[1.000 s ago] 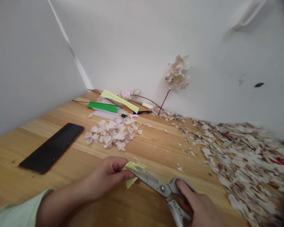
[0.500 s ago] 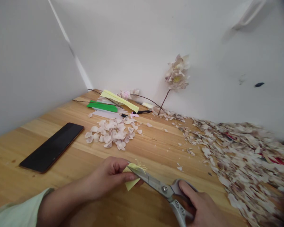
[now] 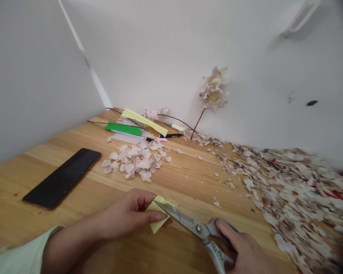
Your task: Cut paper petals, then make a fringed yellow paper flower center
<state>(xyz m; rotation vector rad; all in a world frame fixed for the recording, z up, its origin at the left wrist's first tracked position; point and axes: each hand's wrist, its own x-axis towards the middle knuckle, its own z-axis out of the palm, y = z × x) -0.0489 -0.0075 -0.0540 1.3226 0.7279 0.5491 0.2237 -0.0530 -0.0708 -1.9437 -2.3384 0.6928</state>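
Relative to the earlier view, we see the left forearm lower and the yellow paper point(image 3: 156, 224) turned a little, with the scissors point(image 3: 185, 222) set slightly further right. The paper is held above the worktop point(image 3: 188, 182), between the blades at their tips, and a fine fringe point(image 3: 170, 201) stands along its upper edge.

Grip state: the left grip point(image 3: 125, 215) is closed, pinching the paper from the side nearest the blades. The right grip point(image 3: 242, 247) is closed around the grey scissor handles. We cannot tell exactly how far the blades have closed on the paper.

Hazards: the left fingertips lie just beside the cutting edge, so a blade closing without a clear margin could nick them. A small piece gives the left grip little to hold; if the pinch loosens, the paper may rotate and the cut may wander. Thin fringe strands may tear or fold if the blades bite at a shallow angle. The right grip works close to the heap of cut scraps point(image 3: 288, 190), and contact may drag loose pieces toward the pale petal-shaped cut-outs point(image 3: 137, 161) near the centre of the worktop, mixing the two lots.
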